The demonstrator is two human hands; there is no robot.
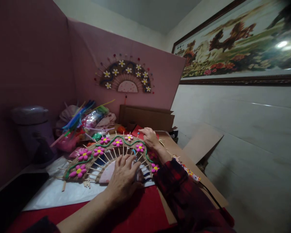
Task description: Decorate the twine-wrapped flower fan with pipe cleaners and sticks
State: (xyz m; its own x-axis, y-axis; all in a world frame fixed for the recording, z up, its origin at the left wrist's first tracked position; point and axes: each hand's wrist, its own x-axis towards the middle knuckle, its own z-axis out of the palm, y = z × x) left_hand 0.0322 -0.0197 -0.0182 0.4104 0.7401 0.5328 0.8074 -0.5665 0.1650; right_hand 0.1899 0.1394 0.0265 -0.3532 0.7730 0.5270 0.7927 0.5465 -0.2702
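Note:
A half-round fan of woven twine and thin wooden sticks lies in front of me, decorated with pink clay flowers and a wavy green strip. My left hand rests on its pale inner panel, fingers spread. Something blue and a partly hidden clear item lie by those fingers. At the fan's upper right edge, my right hand has its fingertips closed at a small blue bead on a thin stick. How firmly they pinch it is hard to see.
A similar fan with white flowers hangs on the pink board. Bagged materials and coloured pipe cleaners are piled back left, near a lidded container. A cardboard box stands behind; a dark slab lies at left.

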